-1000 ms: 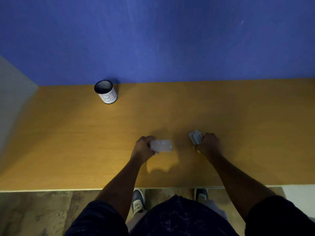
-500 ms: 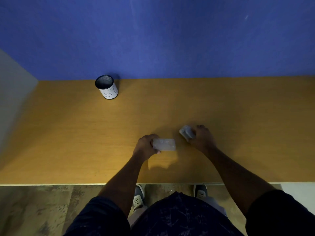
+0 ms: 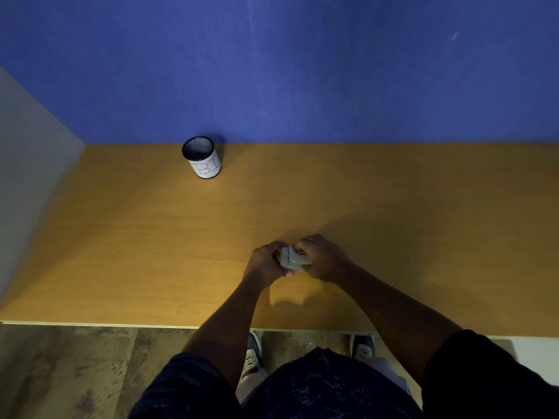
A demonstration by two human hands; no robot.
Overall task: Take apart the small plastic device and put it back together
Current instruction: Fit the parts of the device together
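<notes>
A small grey plastic device [image 3: 292, 259] is held just above the wooden table [image 3: 423, 237], near its front edge at centre. My left hand [image 3: 263, 265] grips its left end and underside. From the right, my right hand [image 3: 325, 257] presses a second grey piece onto it, fingers curled over the top. The two pieces touch; how they fit together is hidden by my fingers.
A black mesh pen cup [image 3: 202, 157] with a white label reading "BI" stands at the back left of the table against the blue wall. A grey side panel bounds the table on the left. My shoes [image 3: 252, 355] and the floor show below the front edge.
My hands, each holding a separate grey piece, have come together. The right hand moved left with its piece until it met the flat piece in the left hand.
</notes>
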